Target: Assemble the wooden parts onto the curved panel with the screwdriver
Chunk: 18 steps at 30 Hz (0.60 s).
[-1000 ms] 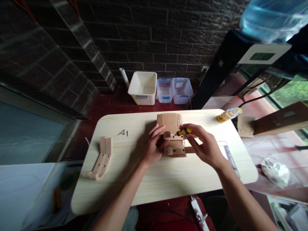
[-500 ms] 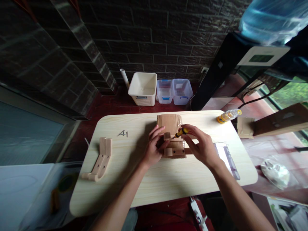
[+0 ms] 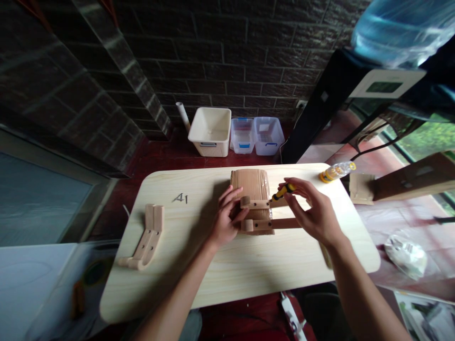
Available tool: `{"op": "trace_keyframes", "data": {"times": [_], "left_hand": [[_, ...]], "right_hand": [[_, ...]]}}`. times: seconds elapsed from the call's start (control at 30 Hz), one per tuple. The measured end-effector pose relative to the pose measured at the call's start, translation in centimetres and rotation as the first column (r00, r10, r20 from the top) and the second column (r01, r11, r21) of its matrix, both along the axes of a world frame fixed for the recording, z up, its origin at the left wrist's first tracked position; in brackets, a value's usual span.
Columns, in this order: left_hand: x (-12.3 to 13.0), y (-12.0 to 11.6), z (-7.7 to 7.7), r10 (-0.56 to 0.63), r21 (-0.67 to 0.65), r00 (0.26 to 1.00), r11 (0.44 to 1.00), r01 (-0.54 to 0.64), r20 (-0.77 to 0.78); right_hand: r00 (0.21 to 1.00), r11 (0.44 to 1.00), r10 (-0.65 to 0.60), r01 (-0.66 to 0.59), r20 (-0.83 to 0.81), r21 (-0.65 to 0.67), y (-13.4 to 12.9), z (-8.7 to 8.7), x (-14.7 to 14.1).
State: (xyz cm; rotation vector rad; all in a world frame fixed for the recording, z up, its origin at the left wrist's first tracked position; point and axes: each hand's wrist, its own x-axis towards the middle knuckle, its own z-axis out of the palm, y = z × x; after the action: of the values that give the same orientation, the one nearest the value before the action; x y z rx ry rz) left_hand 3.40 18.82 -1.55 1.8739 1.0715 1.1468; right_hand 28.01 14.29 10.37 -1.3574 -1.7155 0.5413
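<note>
A cardboard block lies on the table, with two light wooden pieces, an upper one and a lower one, laid across it. Both have dark screw holes and rounded left ends. My left hand grips the left ends of these pieces, its fingers curled around the upper one. In my right hand is a yellow and black screwdriver, held between thumb and fingers. Its tip points down-left at the right-hand hole of the upper piece; whether it touches, I cannot tell.
Similar joined wooden pieces lie at the table's left. A clear, yellow-based bottle-shaped container stands at the far right edge. Beyond the table are a cream bin and two clear boxes, one beside another. A power strip lies below.
My right hand and the screwdriver have moved right, from the upper piece's left-hand hole to its right-hand one. My left hand stays at the left ends.
</note>
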Motion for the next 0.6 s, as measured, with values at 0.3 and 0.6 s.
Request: {"op": "trace_keyframes", "data": {"times": [0.3, 0.6], "left_hand": [[-0.1, -0.07, 0.18, -0.008, -0.008, 1.0, 1.0, 0.008, -0.001], [-0.09, -0.04, 0.22, 0.0, 0.017, 1.0, 1.0, 0.0, -0.029]], "right_hand": [[0.998, 0.999, 0.035, -0.034, 0.049, -0.009, 0.19, -0.63, -0.11], [0.987, 0.997, 0.077, -0.077, 0.141, -0.004, 0.07, 0.27, -0.43]]}}
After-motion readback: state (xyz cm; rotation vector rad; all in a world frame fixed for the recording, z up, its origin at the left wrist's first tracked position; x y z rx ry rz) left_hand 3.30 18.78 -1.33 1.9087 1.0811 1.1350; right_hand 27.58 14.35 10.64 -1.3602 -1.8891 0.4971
